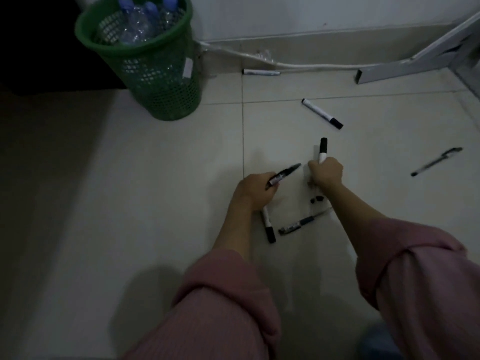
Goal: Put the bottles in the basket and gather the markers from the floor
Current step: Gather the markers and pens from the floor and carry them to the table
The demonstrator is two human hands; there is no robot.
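Our left hand is clenched on a dark pen and a marker hanging below the fist, and our right hand is clenched on a marker standing upright. To do this well we should pass everything into one grip, freeing the other for the markers lying loose on the floor, one near the wall. The bottles already stand in the green basket.

Both hands grip markers above the tiled floor.
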